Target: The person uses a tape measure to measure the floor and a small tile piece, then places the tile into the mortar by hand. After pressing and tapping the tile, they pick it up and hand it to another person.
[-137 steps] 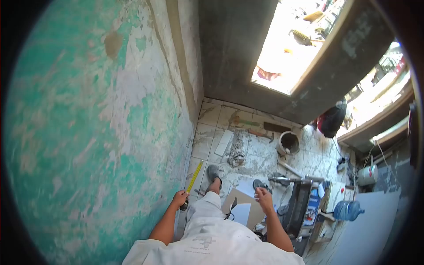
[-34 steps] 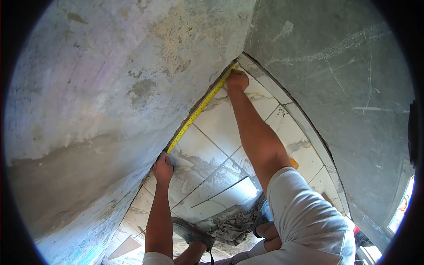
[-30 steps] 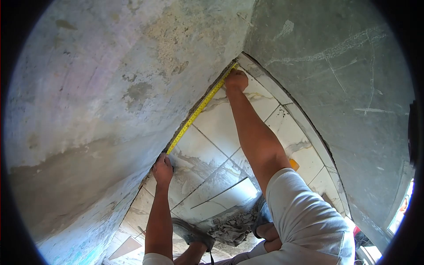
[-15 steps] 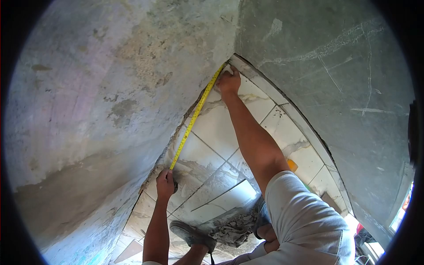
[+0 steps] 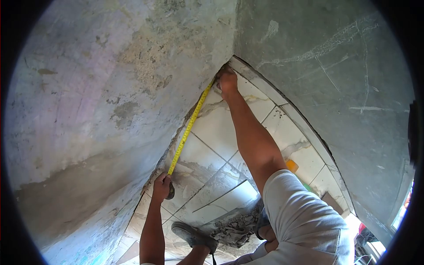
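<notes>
A yellow tape measure [image 5: 188, 128] is stretched along the foot of the left wall, over the tiled floor [image 5: 214, 128]. Its dark case shows beside my left hand [image 5: 161, 187], whose fingers are closed around it at the lower end. Up in the corner where the two walls meet, my right hand [image 5: 227, 82] is closed at the far end of the tape; its fingertips are partly hidden there.
A rough plastered wall [image 5: 101, 97] rises on the left, a grey wall [image 5: 318, 88] on the right. Broken rubble [image 5: 236, 229] lies by my shoe [image 5: 187, 233], near a loose white tile piece [image 5: 238, 196]. An orange object [image 5: 292, 166] sits beyond my right arm.
My left hand has shifted slightly down and left with the tape case, which now shows more. My right hand has turned slightly and now covers the tape's far end.
</notes>
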Available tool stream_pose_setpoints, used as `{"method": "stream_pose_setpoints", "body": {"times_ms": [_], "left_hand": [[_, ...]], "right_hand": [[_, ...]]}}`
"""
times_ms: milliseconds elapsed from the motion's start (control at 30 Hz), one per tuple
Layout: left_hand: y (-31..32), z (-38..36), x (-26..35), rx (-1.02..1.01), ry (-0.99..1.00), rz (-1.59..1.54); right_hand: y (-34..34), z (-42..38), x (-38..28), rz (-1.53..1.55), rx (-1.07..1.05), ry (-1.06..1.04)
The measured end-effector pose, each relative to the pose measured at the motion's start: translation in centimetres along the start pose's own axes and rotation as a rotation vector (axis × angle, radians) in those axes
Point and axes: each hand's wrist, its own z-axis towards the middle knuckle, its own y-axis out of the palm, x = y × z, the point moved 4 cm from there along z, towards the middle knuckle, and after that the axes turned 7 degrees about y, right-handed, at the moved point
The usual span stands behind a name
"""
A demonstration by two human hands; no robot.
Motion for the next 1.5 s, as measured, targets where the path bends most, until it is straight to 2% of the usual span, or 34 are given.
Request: {"method": "stream_pose_setpoints", "body": {"times_ms": [167,233,267,333,367,433,467,500,567,633,667,733,767,833,867,933,967,1000,1067,1167,1333,1433,1500], "left_hand": [[0.0,-0.4,-0.2,0.006,0.009,-0.025],[0.0,-0.5,-0.1,0.019,0.016,-0.031],[-0.1,-0.6,-0.1,0.034,0.019,-0.004],[-0.2,-0.6,0.1,0.052,0.023,0.021],[-0.3,-0.5,0.5,0.043,0.067,0.079],[-0.2,-0.1,0.8,0.037,0.109,0.135],[-0.1,0.3,0.6,0.046,0.113,0.175],[0.0,0.7,0.5,0.054,0.116,0.215],[0.1,1.7,0.7,0.056,0.131,0.219],[0.2,3.1,0.4,0.050,0.143,0.219],[0.2,3.6,-0.1,0.056,0.135,0.212],[0.0,4.4,0.5,0.069,0.099,0.246],[-0.1,4.8,0.7,0.078,0.054,0.331],[0.0,5.0,0.9,0.110,0.036,0.389],[-0.1,5.1,0.9,0.136,0.031,0.452],[0.0,5.3,0.2,0.134,0.058,0.493],[0.2,5.2,0.4,0.172,0.096,0.558],[0.4,5.1,0.8,0.210,0.134,0.625],[0.9,5.0,1.5,0.225,0.041,0.639],[1.5,5.3,1.7,0.318,-0.036,0.803],[2.1,5.6,1.8,0.464,0.010,0.949],[1.9,5.2,2.8,0.412,-0.017,0.906],[1.6,5.0,3.6,0.372,-0.043,0.902]], "right_hand": [[-0.5,-0.5,-0.1,0.053,-0.010,0.086],[-1.2,1.3,1.3,-0.124,0.123,-0.145],[-1.3,1.6,1.8,-0.122,0.119,-0.151],[-2.7,0.9,2.2,-0.223,0.381,-0.242],[-2.4,-1.0,1.1,-0.224,0.378,-0.246],[-2.1,-5.7,-1.4,-0.139,0.431,-0.025],[-2.2,-4.7,-0.2,-0.143,0.427,-0.024],[-3.1,-2.9,1.3,-0.233,0.604,-0.189],[-3.7,-2.9,1.3,-0.331,0.773,-0.359],[-3.0,-3.1,1.0,-0.236,0.432,-0.018],[-2.9,-3.1,0.5,-0.246,0.424,-0.016],[-2.7,-1.4,0.4,-0.605,0.344,0.084],[-2.8,-0.7,0.6,-0.615,0.333,0.089],[-2.2,0.3,0.0,-1.178,0.334,-0.175],[-2.2,0.8,0.1,-1.184,0.322,-0.172],[-1.0,0.2,-0.8,-1.572,0.309,-0.325],[-0.7,-0.6,-1.3,-1.688,0.273,-0.279],[-0.3,-0.5,-1.2,-1.694,0.246,-0.282],[-1.0,0.4,-0.8,-1.615,0.289,-0.124],[-0.5,-1.0,-1.6,-1.725,0.310,-0.192],[-0.9,-0.2,-1.2,-1.786,0.256,-0.229],[-1.2,0.1,-0.9,-1.491,0.242,-0.068],[-0.7,-0.3,-1.4,-1.804,0.232,-0.162]]}}
